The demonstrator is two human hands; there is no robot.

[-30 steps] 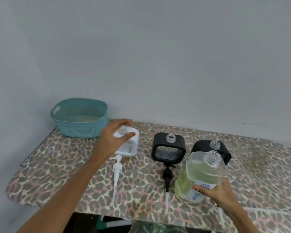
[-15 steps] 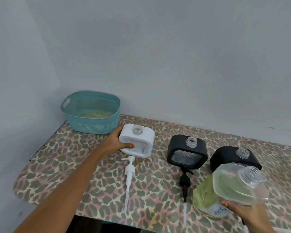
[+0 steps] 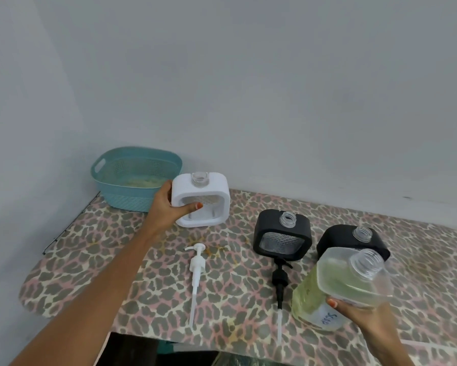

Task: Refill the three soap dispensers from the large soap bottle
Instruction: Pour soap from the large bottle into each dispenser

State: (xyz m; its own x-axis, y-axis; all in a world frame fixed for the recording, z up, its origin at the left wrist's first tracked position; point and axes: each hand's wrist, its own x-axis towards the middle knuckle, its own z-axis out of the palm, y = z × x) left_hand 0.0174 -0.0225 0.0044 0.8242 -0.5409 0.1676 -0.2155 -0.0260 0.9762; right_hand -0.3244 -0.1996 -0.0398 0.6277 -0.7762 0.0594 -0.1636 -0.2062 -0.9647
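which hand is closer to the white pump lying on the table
Left. The left hand grips the white dispenser just behind the white pump; the right hand holds the large soap bottle well off to its right, beyond the black pump.

Leopard-print top (image 3: 116, 247), perhaps an ironing board: basket (image 3: 127, 199), black dispensers (image 3: 268, 228) (image 3: 338, 236), pumps (image 3: 197, 262) (image 3: 279, 278).

We see the white dispenser (image 3: 201, 200), neck open, gripped by the left hand (image 3: 169, 207) and seemingly held aloft. A black dispenser (image 3: 269, 223) and a second black dispenser (image 3: 335, 239) stand uncapped to its right. The large soap bottle (image 3: 338, 283), part full of yellow-green liquid, tilts in the right hand (image 3: 364, 317).
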